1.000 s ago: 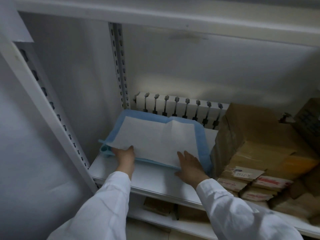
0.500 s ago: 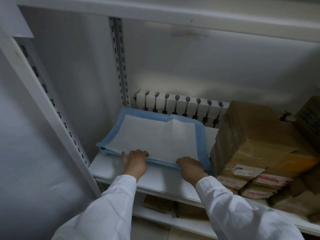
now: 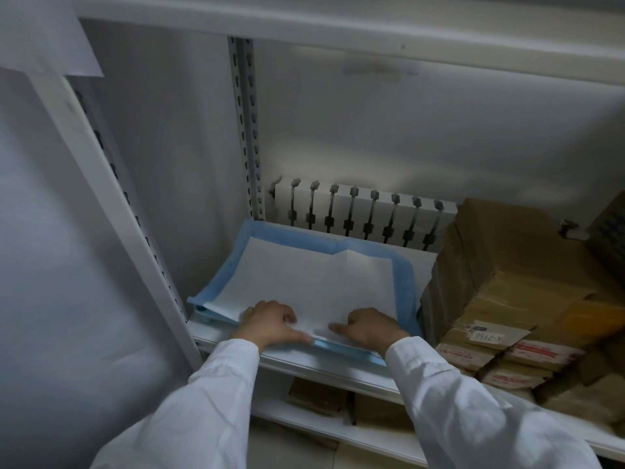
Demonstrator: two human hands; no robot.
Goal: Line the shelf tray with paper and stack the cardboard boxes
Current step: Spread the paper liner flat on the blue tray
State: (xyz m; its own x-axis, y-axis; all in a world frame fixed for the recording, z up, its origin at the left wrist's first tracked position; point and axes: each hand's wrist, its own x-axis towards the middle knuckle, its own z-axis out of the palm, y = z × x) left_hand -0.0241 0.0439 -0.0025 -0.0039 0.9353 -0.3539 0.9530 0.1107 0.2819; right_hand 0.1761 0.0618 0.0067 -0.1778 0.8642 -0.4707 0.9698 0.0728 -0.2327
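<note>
Paper [image 3: 314,279], creased white with blue border, front edge pinched in left grip [image 3: 270,321] and right grip [image 3: 367,326].

White paper [image 3: 314,275], blue-bordered — flat on shelf tray [image 3: 338,367], brown cardboard boxes [image 3: 507,275] stacked just beside

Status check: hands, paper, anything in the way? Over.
Hands: left hand and right hand both grip the paper at its front edge. Paper spread on the shelf, left side. Cardboard boxes stacked close on its right.

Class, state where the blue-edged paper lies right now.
Head view: the blue-edged paper lies at the left end of the shelf, left of the cardboard boxes.
</note>
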